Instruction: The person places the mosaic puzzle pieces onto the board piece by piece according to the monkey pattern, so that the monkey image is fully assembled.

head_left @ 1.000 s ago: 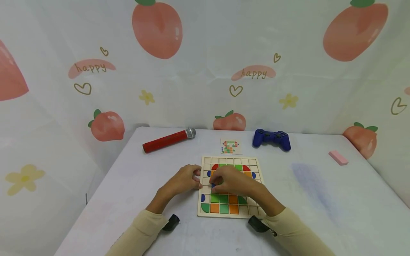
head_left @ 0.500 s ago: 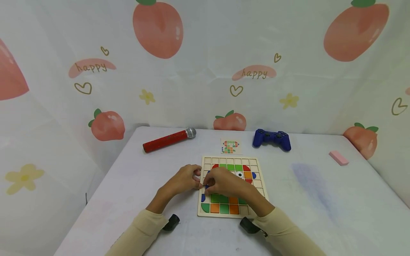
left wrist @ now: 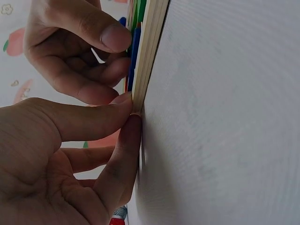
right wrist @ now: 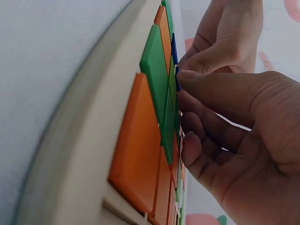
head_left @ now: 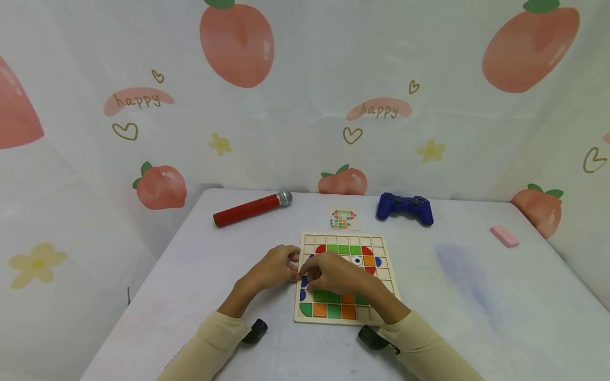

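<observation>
A pale wooden grid board (head_left: 376,241) lies on the table, filled in part with green, orange, red and blue tiles. My left hand (head_left: 277,264) pinches the board's left edge between thumb and fingers, as the left wrist view shows. Reaching over the board, my right hand (head_left: 335,271) holds a blue half-round tile (head_left: 304,282) with thumb and fingertips at a cell in the left column. Another blue half-round tile (head_left: 302,295) sits just nearer to me. In the right wrist view, the thumb touches the blue tile's edge, past an orange tile (right wrist: 133,145).
A small pattern card (head_left: 342,218) lies just behind the board. Farther back are a red microphone (head_left: 248,210) at the left and a blue game controller (head_left: 405,208) at the right. A pink block (head_left: 504,236) rests near the right edge.
My right hand has moved left across the board with the blue tile, which now lies at the left column. The left hand has kept its hold on the board's edge.
</observation>
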`<move>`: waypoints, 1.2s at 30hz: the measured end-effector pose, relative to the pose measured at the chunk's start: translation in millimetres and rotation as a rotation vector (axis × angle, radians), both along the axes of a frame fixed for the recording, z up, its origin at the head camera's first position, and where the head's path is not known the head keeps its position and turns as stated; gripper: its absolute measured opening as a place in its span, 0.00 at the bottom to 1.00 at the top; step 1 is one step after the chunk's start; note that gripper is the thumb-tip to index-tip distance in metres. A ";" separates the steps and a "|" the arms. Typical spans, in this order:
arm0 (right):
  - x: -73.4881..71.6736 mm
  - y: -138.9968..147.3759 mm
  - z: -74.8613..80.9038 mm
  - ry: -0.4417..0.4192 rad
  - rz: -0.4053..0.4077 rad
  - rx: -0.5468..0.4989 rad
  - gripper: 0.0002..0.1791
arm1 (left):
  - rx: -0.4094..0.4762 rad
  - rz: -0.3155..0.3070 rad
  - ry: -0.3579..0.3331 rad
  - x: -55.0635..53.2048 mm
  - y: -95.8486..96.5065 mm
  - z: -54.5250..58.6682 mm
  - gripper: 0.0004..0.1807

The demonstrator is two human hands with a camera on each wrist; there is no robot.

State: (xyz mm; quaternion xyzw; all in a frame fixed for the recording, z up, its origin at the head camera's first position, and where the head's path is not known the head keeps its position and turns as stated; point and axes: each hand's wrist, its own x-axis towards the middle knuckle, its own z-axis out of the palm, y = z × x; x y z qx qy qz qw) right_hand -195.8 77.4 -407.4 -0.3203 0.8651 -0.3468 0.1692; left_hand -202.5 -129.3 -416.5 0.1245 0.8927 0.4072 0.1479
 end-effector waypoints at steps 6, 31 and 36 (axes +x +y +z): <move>0.5 1.6 -0.7 -0.023 -0.002 -0.025 0.14 | 0.009 0.001 -0.009 0.3 1.9 2.0 0.33; 26.9 236.0 5.7 0.253 -0.382 0.163 0.11 | -0.202 -0.100 0.086 8.3 2.2 12.1 0.22; 19.6 302.9 3.5 0.348 -0.469 0.263 0.14 | -0.365 -0.106 0.129 17.2 -11.0 22.6 0.33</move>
